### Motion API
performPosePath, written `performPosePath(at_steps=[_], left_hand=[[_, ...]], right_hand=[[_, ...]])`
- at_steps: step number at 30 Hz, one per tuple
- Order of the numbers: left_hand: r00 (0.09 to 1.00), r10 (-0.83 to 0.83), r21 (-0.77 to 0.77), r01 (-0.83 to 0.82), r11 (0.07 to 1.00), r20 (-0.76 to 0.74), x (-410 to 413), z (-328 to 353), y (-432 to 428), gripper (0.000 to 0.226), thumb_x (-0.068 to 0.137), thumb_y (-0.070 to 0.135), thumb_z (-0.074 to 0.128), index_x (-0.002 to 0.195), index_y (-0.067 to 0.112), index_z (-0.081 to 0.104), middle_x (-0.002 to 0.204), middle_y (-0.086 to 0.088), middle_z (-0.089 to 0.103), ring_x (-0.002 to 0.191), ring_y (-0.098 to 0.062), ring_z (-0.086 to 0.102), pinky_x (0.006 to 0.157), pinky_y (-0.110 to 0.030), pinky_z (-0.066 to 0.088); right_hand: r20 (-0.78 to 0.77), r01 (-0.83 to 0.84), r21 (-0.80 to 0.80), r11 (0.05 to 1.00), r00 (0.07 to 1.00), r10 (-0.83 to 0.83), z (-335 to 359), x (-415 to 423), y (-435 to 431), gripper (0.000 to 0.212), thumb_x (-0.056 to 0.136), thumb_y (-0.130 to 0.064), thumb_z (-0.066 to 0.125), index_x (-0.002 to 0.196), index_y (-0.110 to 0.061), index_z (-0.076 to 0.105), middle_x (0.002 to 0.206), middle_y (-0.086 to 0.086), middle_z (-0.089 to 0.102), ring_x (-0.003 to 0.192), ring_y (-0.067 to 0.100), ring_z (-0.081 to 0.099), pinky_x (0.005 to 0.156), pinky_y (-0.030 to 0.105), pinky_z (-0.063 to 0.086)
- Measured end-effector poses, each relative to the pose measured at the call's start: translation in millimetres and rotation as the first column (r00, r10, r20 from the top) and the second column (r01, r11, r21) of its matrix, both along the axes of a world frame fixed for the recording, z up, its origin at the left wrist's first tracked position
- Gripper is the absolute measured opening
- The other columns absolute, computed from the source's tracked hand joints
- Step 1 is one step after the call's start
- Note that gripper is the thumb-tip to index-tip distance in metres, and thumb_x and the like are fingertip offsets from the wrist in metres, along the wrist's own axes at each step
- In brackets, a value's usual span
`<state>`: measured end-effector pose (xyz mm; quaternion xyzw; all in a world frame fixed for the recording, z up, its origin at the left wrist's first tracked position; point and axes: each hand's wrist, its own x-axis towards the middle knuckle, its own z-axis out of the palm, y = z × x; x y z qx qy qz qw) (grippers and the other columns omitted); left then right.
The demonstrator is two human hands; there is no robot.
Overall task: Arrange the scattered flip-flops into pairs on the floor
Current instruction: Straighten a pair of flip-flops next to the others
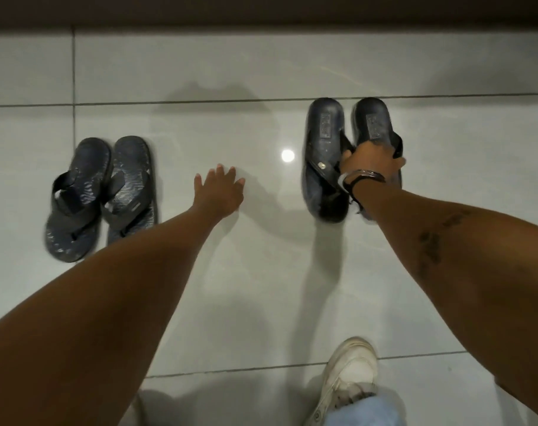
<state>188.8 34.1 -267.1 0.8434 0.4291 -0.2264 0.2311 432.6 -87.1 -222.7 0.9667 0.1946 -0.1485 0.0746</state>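
While the left hand [220,192] is spread empty, the right flip-flop's [375,124] strap is hidden under the gripping right hand [369,162].

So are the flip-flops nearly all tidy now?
Nearly. The patterned pair already sits side by side on the floor. The right hand is gripping the straps of the dark pair, lining them up together. The left hand is empty. No loose flip-flops show.
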Motion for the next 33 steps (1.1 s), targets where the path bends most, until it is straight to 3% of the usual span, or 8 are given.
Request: performPosePath(at_steps=[4,8,12,15,20,24,28,33], left_hand=[[0.984,0.147,0.258,-0.169,0.951,0.101,-38,36,31,0.046,0.1,0.038,0.036,0.135,0.013,0.052,0.144,-0.014,0.05,0.134,-0.031,0.044,0.118,-0.05,0.016],[0.932,0.363,0.466,-0.316,0.826,-0.01,-106,64,76,0.04,0.095,0.033,0.044,0.114,0.003,0.063,0.12,-0.021,0.063,0.112,-0.038,0.056,0.111,-0.051,0.029],[0.866,0.455,0.324,-0.378,0.867,-0.208,-167,71,102,0.029,0.086,0.038,0.057,0.096,0.013,0.067,0.099,-0.013,0.069,0.104,-0.033,0.06,0.11,-0.053,0.024],[0.892,0.398,0.209,-0.356,0.911,-0.213,-186,66,110,0.013,0.084,0.03,0.06,0.09,0.019,0.061,0.09,-0.008,0.068,0.101,-0.031,0.061,0.11,-0.052,0.022],[0.911,0.388,0.19,-0.36,0.913,-0.137,-185,51,121,0.006,0.085,0.021,0.058,0.082,0.016,0.054,0.087,-0.007,0.069,0.087,-0.029,0.064,0.107,-0.048,0.027],[0.89,0.44,0.163,-0.419,0.893,-0.12,-188,49,130,0.013,0.087,0.019,0.057,0.095,0.011,0.063,0.092,-0.009,0.071,0.092,-0.03,0.064,0.106,-0.046,0.027],[0.88,0.468,0.19,-0.447,0.874,-0.084,-200,53,144,0.013,0.087,0.016,0.055,0.097,0.011,0.062,0.097,-0.012,0.07,0.096,-0.032,0.063,0.104,-0.044,0.029],[0.87,0.49,0.237,-0.464,0.854,-0.062,-210,56,184,0.023,0.089,0.024,0.056,0.106,0.009,0.059,0.099,-0.014,0.068,0.099,-0.035,0.061,0.102,-0.046,0.031]], right_hand=[[0.115,-0.447,0.06,0.893,0.891,0.438,1,-64,12,0.04,0.087,-0.037,0.049,0.102,-0.003,0.064,0.12,0.021,0.055,0.114,0.036,0.046,0.098,0.052,0.034],[-0.19,-0.698,0.208,0.685,0.658,0.729,-2,-170,58,0.061,0.087,-0.039,0.055,0.134,-0.003,0.044,0.154,0.017,0.026,0.138,0.029,0.03,0.111,0.046,0.025],[-0.415,-0.642,0.185,0.744,0.636,0.651,-18,-259,96,0.087,0.086,-0.053,0.057,0.148,-0.009,0.015,0.161,0.009,-0.001,0.147,0.027,0.004,0.118,0.048,0.013],[-0.536,-0.552,0.089,0.829,0.675,0.507,-33,-297,108,0.101,0.08,-0.059,0.062,0.15,-0.012,0.006,0.161,0.01,-0.009,0.147,0.029,-0.002,0.118,0.052,0.011],[-0.494,-0.618,0.002,0.786,0.683,0.538,-43,-300,100,0.109,0.075,-0.062,0.065,0.15,-0.02,-0.003,0.16,0.006,-0.017,0.147,0.026,-0.008,0.117,0.057,0.005],[-0.524,-0.642,-0.024,0.766,0.661,0.538,-39,-295,103,0.107,0.076,-0.058,0.065,0.15,-0.021,-0.004,0.16,0.005,-0.018,0.147,0.025,-0.008,0.118,0.056,0.006],[-0.538,-0.621,-0.021,0.783,0.667,0.515,-38,-297,104,0.111,0.074,-0.057,0.068,0.15,-0.022,-0.004,0.159,0.005,-0.019,0.147,0.025,-0.01,0.118,0.054,0.007],[-0.498,-0.686,-0.074,0.724,0.654,0.569,-44,-296,100,0.116,0.073,-0.061,0.067,0.149,-0.021,-0.011,0.158,0.007,-0.022,0.147,0.026,-0.011,0.117,0.052,0.014]])
